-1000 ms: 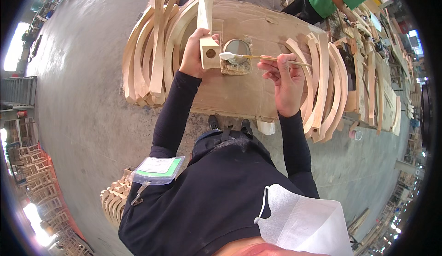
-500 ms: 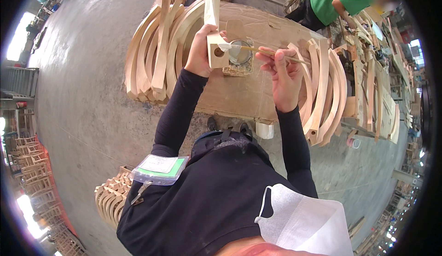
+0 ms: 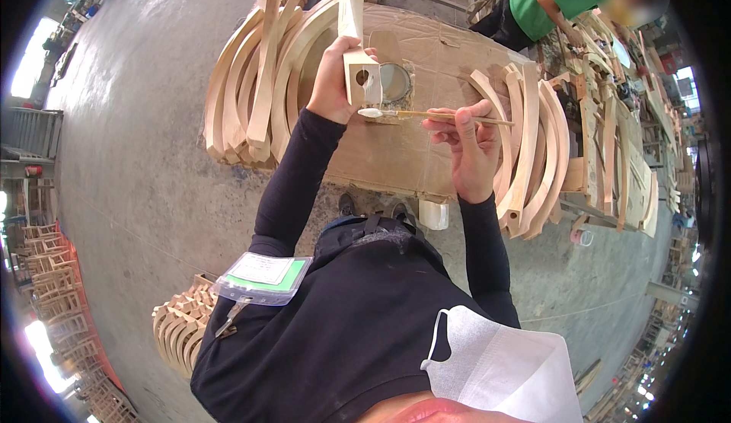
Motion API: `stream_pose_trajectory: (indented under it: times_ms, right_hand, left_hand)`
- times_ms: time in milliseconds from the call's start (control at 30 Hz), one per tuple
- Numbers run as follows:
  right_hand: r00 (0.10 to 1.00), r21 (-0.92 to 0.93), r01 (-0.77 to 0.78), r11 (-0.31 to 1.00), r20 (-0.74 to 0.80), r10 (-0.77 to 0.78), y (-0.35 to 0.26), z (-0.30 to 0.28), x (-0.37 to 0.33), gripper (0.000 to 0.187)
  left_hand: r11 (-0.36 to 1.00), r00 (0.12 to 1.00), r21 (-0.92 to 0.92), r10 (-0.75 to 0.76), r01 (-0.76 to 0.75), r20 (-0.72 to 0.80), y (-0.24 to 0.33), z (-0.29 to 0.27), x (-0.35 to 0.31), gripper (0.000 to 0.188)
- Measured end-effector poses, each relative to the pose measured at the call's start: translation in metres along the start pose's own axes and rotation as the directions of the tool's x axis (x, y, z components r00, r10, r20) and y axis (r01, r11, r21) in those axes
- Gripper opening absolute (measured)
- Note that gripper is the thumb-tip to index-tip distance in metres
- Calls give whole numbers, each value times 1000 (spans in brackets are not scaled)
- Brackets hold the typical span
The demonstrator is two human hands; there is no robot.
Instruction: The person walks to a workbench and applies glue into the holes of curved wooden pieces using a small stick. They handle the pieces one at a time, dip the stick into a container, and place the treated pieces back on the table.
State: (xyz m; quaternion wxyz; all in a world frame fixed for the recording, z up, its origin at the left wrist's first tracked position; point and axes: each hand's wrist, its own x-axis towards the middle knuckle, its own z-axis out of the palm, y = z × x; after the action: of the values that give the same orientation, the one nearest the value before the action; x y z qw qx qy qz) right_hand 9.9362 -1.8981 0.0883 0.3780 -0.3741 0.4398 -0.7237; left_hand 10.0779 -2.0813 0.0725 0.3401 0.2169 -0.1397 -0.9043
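My left hand (image 3: pixel 332 80) is wrapped round a long pale wooden piece (image 3: pixel 351 12), its end with a round hole turned toward me. White glue streaks the right side of that end face. In my right hand (image 3: pixel 470 149) a thin brush (image 3: pixel 430 115) is pinched between thumb and fingers, pointing left. Its glue-coated tip is just below the wooden end, at the lower edge; whether it touches is hard to tell. Behind the wooden end stands a round glue container (image 3: pixel 394 82), partly hidden, on the cardboard-covered table (image 3: pixel 373 153).
Curved wooden parts (image 3: pixel 244 80) are stacked at the table's left, and more curved parts (image 3: pixel 533 149) lie at its right. A person in a green shirt (image 3: pixel 560 0) works at the far right. A white container (image 3: pixel 434 215) stands below the table's near edge.
The brush has moved down from the upper part of the end face to its lower edge, with my right hand lowering too. A glue streak now shows beside the hole.
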Motion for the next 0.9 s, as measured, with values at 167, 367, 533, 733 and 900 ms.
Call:
stream_pose_trajectory:
  times_ms: [167,367,533,733,900]
  right_hand:
    - [998,2,-16,1000,-63,16,-3,4,3,17]
    - [994,34,-30,999,-105,34,-8,9,8,18]
    - [985,93,-43,995,-161,58,-15,16,16,19]
    - [982,123,-38,992,-178,60,-19,16,26,18]
    - [981,105,8,994,-194,13,-25,9,29,18]
  left_hand:
    - [999,1000,38,27,-27,-9,-3,7,-5,42]
    - [996,998,70,53,-50,-34,-9,15,-10,39]
    - [994,996,93,62,-56,-65,-14,24,-16,38]
    - [982,989,151,125,-112,-75,-19,29,-24,37]
    - [973,985,178,158,-145,-62,-21,29,-22,36]
